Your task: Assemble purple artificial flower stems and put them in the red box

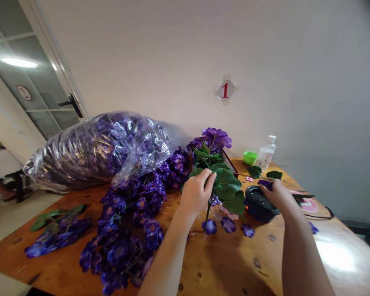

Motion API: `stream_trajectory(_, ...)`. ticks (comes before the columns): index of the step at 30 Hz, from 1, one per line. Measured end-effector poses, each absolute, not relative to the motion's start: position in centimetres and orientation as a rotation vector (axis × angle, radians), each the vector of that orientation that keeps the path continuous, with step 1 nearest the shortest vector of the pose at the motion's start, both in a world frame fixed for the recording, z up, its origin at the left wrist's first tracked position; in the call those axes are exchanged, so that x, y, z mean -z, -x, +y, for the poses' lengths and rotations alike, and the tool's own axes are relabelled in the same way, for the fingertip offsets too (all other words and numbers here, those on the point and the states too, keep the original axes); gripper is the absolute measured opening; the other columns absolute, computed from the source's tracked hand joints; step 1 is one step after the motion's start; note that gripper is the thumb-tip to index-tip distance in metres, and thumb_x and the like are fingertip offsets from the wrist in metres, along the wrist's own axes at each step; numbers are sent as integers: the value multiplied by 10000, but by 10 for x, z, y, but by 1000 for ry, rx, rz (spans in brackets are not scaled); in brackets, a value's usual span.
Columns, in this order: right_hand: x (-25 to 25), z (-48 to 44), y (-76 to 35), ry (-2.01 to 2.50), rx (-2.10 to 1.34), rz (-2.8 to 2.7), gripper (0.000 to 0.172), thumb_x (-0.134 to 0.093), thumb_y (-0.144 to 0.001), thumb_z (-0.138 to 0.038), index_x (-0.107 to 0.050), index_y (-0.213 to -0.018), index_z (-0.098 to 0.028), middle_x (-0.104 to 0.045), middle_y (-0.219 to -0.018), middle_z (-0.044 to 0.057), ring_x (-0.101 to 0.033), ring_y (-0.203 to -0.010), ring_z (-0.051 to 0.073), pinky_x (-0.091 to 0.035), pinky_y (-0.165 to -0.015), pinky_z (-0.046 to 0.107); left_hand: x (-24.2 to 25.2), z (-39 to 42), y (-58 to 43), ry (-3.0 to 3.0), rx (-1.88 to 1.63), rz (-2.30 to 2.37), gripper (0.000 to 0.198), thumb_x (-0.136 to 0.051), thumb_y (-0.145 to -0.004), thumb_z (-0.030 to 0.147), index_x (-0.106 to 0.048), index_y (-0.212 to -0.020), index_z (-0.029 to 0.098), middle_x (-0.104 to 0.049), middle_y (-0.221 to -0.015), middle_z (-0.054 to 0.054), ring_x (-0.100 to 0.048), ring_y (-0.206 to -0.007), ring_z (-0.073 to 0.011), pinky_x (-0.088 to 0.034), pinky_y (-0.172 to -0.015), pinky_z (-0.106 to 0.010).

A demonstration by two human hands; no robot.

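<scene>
My left hand [198, 190] is closed in a pinch on an artificial flower stem with broad green leaves [224, 183]. Purple blooms [216, 137] rise behind and above that hand; whether they belong to the same stem is hard to tell. My right hand [279, 194] pinches a small purple flower [265, 184] over the rim of a round black pot [259, 201] with a red light on its side. Loose purple flower pieces [228, 224] and a pink one lie on the wooden table below the leaves.
A large clear plastic bag [101, 148] packed with purple flowers fills the back left. Heaped purple flowers [120, 246] spread before it, with a leafy bunch [60, 232] farther left. A green cup [250, 158] and a clear bottle [266, 154] stand near the wall; a cord [322, 217] lies right.
</scene>
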State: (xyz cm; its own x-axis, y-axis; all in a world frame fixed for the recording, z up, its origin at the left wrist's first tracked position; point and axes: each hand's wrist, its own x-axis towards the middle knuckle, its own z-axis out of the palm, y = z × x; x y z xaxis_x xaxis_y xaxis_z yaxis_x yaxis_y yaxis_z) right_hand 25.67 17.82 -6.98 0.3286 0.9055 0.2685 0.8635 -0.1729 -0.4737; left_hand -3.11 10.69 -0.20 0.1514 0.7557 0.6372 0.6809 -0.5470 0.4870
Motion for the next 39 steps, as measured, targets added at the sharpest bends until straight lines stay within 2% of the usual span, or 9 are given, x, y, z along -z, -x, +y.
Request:
stream_trajectory(5,63,176,-250,1903,-177,-1512,202,-563,-725,-386,-462,-772,-218,-621,-759,108,-610,-776,293,-442,-649,351,1,106,32,-2337,-1415,1430,248,-403,-945,360,-585,-867,210,-626,-664,2,-576,-559,-120,-390,-569,-204)
stream_trajectory(11,52,168,-241,1689,-318,-1325,284,-690,-593,-327,-425,-648,-240,-560,-637,40,-579,-709,266,-439,-667,362,-1,101,33,-2364,-1639,1304,210,-456,-933,324,-611,-898,187,-702,-768,-30,-653,-642,-132,-440,-595,-200)
stream_trajectory(15,40,161,-237,1469,-388,-975,367,-708,-578,-440,-486,-762,-213,-531,-598,-9,-530,-555,196,-432,-548,340,-1,97,33,-2388,-1798,1229,210,-471,-930,328,-618,-897,182,-724,-794,-28,-667,-623,-121,-466,-581,-192)
stream_trajectory(18,23,155,-234,1164,-326,-638,380,-566,-661,-511,-375,-849,-242,-485,-694,-42,-493,-556,126,-415,-505,269,-1,96,32,-2462,-1791,1242,220,-472,-931,342,-620,-907,181,-731,-808,-26,-678,-637,-124,-464,-567,-190)
stream_trajectory(22,-7,139,-226,815,-281,-430,303,-527,-651,-403,-300,-780,-247,-434,-720,-57,-449,-549,73,-334,-466,201,3,99,28,-2667,-1619,1336,238,-471,-930,368,-618,-894,185,-698,-656,7,-638,-522,-113,-391,-478,-202)
stream_trajectory(27,-33,102,-190,404,-402,-630,260,-674,-670,-250,-418,-698,-209,-518,-723,-26,-494,-564,81,-327,-461,211,6,100,23,-2838,-1441,1376,293,-456,-931,407,-616,-812,192,-652,-556,25,-618,-495,-117,-343,-473,-225)
stream_trajectory(30,-31,85,-162,475,-490,-886,223,-711,-698,-286,-521,-786,-209,-572,-745,-3,-535,-584,115,-380,-476,240,3,97,22,-2886,-1282,1398,303,-484,-912,435,-625,-776,203,-667,-577,31,-628,-519,-123,-329,-476,-232)
stream_trajectory(33,-25,81,-145,765,-460,-1021,243,-713,-721,-368,-554,-836,-224,-528,-684,-34,-513,-534,108,-413,-487,246,-2,94,22,-2895,-1155,1352,272,-524,-891,437,-642,-790,214,-695,-638,44,-647,-556,-126,-337,-488,-231)
stream_trajectory(39,-26,80,-137,899,-469,-1233,206,-665,-760,-405,-537,-828,-258,-550,-669,-24,-553,-560,136,-456,-510,244,-4,91,25,-2868,-1368,1127,204,-566,-881,372,-652,-821,197,-714,-694,43,-653,-567,-122,-372,-516,-238)
